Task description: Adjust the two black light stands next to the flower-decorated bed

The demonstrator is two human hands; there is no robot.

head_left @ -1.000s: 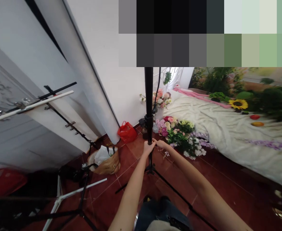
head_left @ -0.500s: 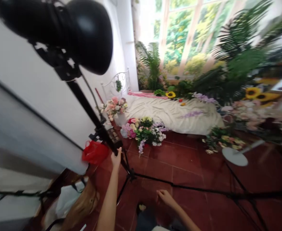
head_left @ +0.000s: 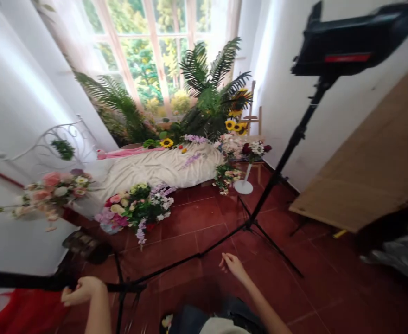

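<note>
At the lower left, my left hand (head_left: 87, 290) is curled round the black pole of a light stand (head_left: 30, 280), whose legs spread on the floor beside it. The lamp on top of this stand is out of view. My right hand (head_left: 232, 266) hangs over the red tiled floor in front of my body, its fingers loosely curled with nothing in them. It is near a thin black leg of the stands but apart from it.
A second light stand (head_left: 282, 160) carries a black lamp (head_left: 350, 44) at right. Ahead lies a bed with a cream cloth (head_left: 155, 169), with flowers (head_left: 136, 206) before it. A red bag (head_left: 26, 311) lies lower left; a brown board (head_left: 367, 153) leans at right.
My view has swung right, bringing the second light stand and brown board into sight. The first stand's lamp has left view. My left hand stays at its pole; my right hand remains curled.
</note>
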